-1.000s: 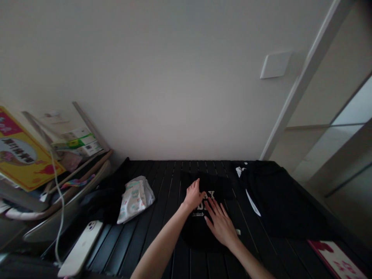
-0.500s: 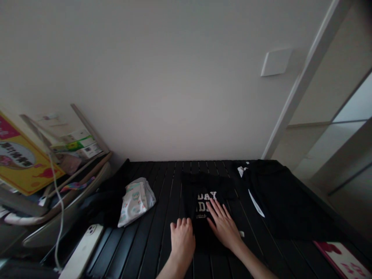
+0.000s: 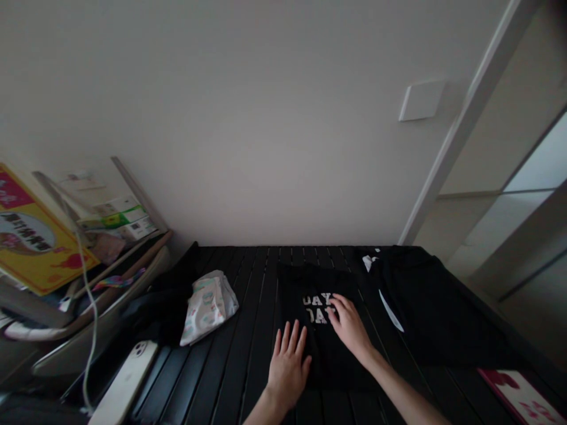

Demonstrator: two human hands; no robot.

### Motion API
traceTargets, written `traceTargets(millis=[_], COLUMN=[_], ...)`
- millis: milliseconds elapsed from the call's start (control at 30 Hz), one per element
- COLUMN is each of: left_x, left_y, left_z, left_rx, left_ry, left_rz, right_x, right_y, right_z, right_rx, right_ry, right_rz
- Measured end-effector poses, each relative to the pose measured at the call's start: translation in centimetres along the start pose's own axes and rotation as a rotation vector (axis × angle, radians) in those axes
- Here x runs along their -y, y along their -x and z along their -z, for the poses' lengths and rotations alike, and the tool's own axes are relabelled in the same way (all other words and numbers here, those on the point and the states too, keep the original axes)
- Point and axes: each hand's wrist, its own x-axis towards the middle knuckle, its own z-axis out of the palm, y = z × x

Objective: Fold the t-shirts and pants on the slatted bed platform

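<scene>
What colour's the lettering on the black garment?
The lettering is white, clearest in the head view.

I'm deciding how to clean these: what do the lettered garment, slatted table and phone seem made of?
Garment: matte fabric, perhaps cotton, lying flat and limp. Table: dark slats with a slight sheen; plastic, metal or painted wood, can't tell. Phone: possibly glass, given its smooth, pale back.

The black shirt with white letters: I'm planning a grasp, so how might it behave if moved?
The shirt is probably floppy, since it looks like soft cloth. Pushed, it would likely wrinkle, as no stiff part shows. Rolling seems unlikely: it lies flat on the table.
</scene>
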Motion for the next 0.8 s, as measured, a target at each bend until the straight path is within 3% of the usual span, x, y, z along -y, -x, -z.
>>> traceTargets(millis=[133,267,333,433,700,800], left_x=[1.0,0.8,0.8,0.8,0.9,0.9], left_y=[1.4,2.0,2.0,2.1,2.6,2.6], left_z=[-1.9,-2.1,-2.1,-2.2,-1.8,-1.6], left_rx=[-0.01,-0.036,-0.04,-0.051,-0.163,-0.194], left_ry=[-0.043,-0.069,-0.069,-0.058,-0.106,-0.08], left_rz=[-0.01,0.003,0.006,0.009,-0.049,-0.065], right_x=[0.8,3.5,4.4,4.2,-0.1,-1.4], right_y=[-3.7,-6.1,-7.0,-8.0,-7.8,-7.7], right_z=[0.8,-1.3,-2.5,-3.2,-0.8,0.0], right_rx=[0.042,0.238,0.268,0.192,0.023,0.035], right_ry=[-0.008,0.036,0.142,0.263,0.435,0.448], right_rz=[0.082,0.252,0.122,-0.178,-0.624,-0.683])
